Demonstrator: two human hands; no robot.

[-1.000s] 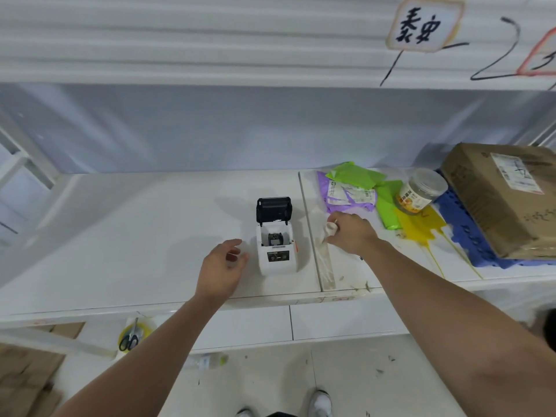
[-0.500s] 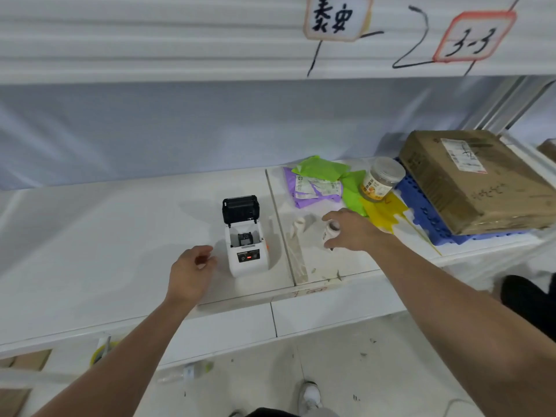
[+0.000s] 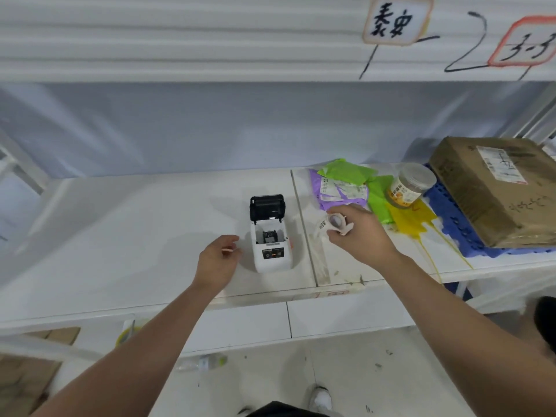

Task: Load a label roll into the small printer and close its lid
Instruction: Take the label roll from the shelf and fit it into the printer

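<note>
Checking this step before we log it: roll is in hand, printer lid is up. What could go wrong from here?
1. The right hand pinches the label roll in its fingertips only, so it could slip or unwind before it gets to the printer.
2. The roll bay looks narrow, and the lid stands right behind it, so the roll may seat crooked and keep the lid from closing.
3. The left hand sits beside the printer without touching it; pushing the roll in could shove the light unit.

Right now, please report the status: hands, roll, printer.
Right hand holds label roll, lifted beside printer. Left hand empty, near printer. Lid open, bay unobstructed.
</note>
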